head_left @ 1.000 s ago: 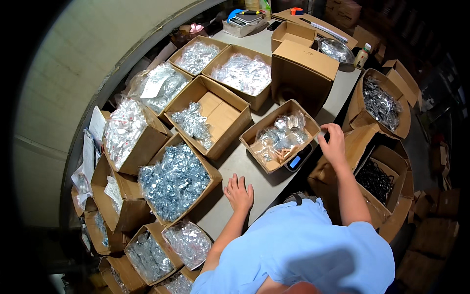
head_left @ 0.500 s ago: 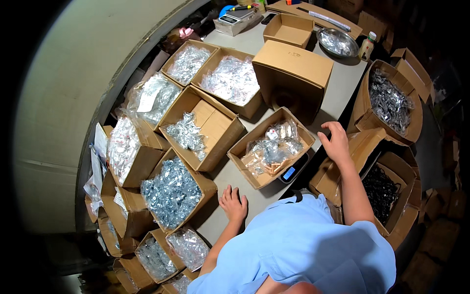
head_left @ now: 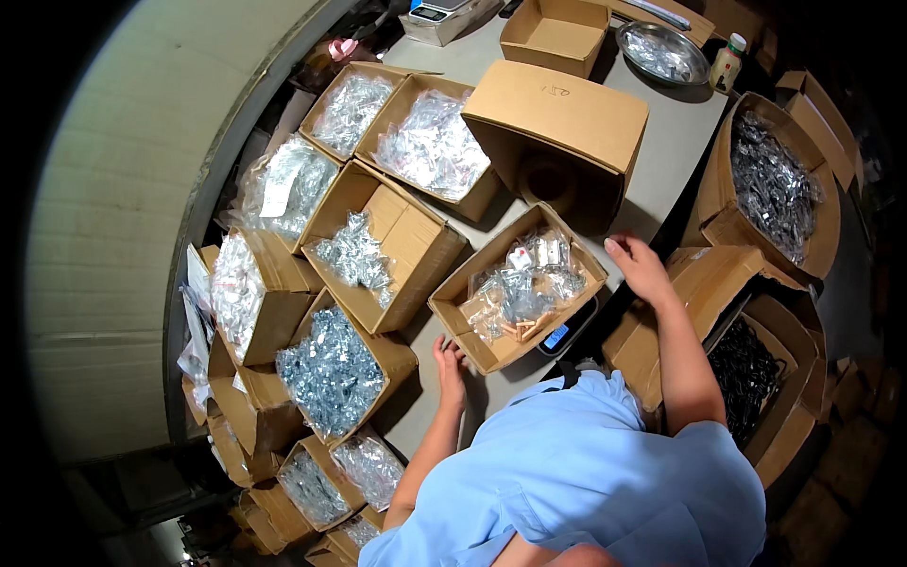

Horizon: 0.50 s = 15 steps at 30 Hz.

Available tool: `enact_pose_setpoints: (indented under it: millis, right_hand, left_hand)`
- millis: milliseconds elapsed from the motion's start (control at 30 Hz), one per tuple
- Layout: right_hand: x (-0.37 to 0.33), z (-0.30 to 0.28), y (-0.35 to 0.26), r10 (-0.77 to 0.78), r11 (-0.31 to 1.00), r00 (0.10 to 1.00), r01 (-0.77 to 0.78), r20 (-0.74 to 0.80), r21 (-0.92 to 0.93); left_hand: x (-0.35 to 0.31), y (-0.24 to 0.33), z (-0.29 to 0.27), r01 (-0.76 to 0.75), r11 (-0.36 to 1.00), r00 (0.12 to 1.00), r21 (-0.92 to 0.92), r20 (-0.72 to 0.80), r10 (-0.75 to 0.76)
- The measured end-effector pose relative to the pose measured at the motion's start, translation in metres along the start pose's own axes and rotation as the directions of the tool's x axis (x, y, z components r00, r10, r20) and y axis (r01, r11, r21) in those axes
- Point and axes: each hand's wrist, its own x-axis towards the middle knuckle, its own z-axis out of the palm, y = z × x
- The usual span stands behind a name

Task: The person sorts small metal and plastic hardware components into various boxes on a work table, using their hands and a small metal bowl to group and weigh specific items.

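Observation:
An open cardboard box (head_left: 444, 300) sits on a scale (head_left: 556, 337) with a lit blue display. Inside it lie clear plastic bags of small metal parts (head_left: 525, 283), with several copper-coloured pieces (head_left: 525, 327) near its front side. My left hand (head_left: 451, 373) is raised beside the box's lower left side, fingers apart and holding nothing. Just off the right end of the box is my right hand (head_left: 642, 269), loosely bent, with nothing in it. Whether either hand's fingertips touch the cardboard I cannot tell.
Several boxes of bagged hardware, among them a box of bluish metal parts (head_left: 333, 373), line the left. An upended box (head_left: 557, 104) stands behind the scale. A metal bowl (head_left: 704, 68) and bottle (head_left: 727, 64) are far right; a box of black parts (head_left: 742, 373) stands at right.
My left hand has lifted from the tabletop and moved up toward the box on the scale. My right hand stays by its right end, fingers more bent. The view has shifted slightly.

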Motion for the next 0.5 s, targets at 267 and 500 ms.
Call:
enact_pose_setpoints:
  millis: [267, 500]
  right_hand:
    - [-0.008, 0.025, -0.005, 0.166, 0.816, 0.821, -0.425, 0.546, 0.391]
    - [-0.03, 0.003, -0.124, -0.214, 0.718, 0.723, -0.339, 0.657, 0.608]
  left_hand:
    - [-0.005, 0.035, 0.002, 0.492, 0.783, 0.868, -0.382, 0.146, -0.474]
    - [-0.023, 0.201, -0.051, 0.188, 0.964, 0.977, -0.188, 0.134, -0.165]
